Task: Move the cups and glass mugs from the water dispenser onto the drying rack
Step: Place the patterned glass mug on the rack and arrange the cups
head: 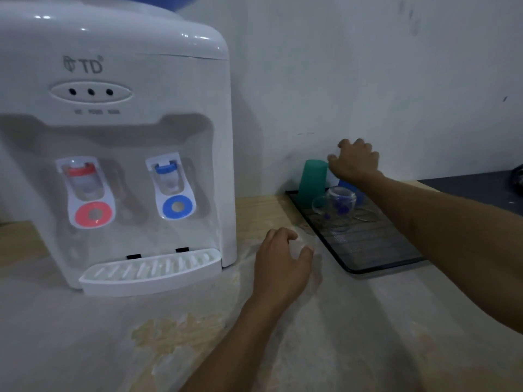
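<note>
A black drying rack (pixel 376 250) lies on the counter to the right of the white water dispenser (pixel 119 137). At the rack's far end a green cup (pixel 312 181) stands upside down. Beside it is a blue cup (pixel 347 188), and my right hand (pixel 355 162) grips its top from above with curled fingers. An upside-down glass mug with blue dots (pixel 334 206) sits in front of them. A second glass piece (pixel 363 215) shows partly behind my right forearm. My left hand (pixel 283 261) hovers over the counter between dispenser and rack, fingers loosely apart and holding nothing.
The dispenser's drip tray (pixel 150 271) holds nothing. A wall runs close behind the rack. A dark surface (pixel 469 190) adjoins the counter at the far right. The worn wooden counter (pixel 169 335) stretches toward me.
</note>
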`<state>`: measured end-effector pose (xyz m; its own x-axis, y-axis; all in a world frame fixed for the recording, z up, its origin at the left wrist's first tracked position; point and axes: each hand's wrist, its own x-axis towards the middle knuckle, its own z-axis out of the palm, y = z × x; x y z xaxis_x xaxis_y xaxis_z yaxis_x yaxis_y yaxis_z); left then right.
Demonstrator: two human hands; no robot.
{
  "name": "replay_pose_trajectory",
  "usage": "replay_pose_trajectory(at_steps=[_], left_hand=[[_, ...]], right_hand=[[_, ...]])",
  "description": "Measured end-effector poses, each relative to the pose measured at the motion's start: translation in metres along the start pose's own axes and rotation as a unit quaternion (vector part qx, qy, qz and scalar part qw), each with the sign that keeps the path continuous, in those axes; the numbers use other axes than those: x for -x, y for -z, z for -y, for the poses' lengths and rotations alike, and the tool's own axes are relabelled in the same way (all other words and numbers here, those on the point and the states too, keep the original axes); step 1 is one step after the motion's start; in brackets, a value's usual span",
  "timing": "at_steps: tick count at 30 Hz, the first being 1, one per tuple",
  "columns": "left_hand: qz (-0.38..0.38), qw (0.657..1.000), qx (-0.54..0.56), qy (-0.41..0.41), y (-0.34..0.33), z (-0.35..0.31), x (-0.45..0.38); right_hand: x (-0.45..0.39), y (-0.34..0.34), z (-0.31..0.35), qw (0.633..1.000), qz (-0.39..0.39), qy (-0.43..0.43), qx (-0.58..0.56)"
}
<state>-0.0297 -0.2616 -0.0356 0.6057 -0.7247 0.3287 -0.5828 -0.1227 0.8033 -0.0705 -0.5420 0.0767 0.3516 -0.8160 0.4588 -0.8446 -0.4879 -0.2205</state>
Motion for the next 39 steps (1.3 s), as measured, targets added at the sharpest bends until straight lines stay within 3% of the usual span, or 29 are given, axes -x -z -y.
replay_pose_trajectory(at_steps=[2,6,16,25,32,35,39], left_hand=[[-0.001,1.000,0.002,0.001,-0.001,0.000,0.000],[-0.006,1.000,-0.004,0.004,-0.002,0.001,-0.002],[-0.018,1.000,-0.003,-0.002,-0.004,0.004,-0.004],[-0.006,1.000,-0.002,-0.005,-0.002,0.003,-0.003],[0.026,0.998,-0.049,-0.010,0.000,-0.003,0.006],[0.045,0.994,-0.093,-0.017,0.000,-0.006,0.012],[0.066,0.985,-0.151,-0.040,0.001,-0.012,0.022]], right_hand=[[-0.009,0.005,-0.021,0.999,0.008,-0.019,0.031],[-0.020,-0.003,-0.046,0.991,0.124,-0.023,-0.042],[-0.027,-0.020,-0.052,0.992,0.084,-0.026,-0.089],[0.008,0.004,-0.061,0.994,0.036,-0.024,-0.098],[0.097,0.031,-0.074,0.977,-0.043,0.026,-0.207],[0.153,0.033,-0.071,0.967,-0.101,0.085,-0.216],[0.222,0.024,-0.064,0.955,-0.112,0.147,-0.231]])
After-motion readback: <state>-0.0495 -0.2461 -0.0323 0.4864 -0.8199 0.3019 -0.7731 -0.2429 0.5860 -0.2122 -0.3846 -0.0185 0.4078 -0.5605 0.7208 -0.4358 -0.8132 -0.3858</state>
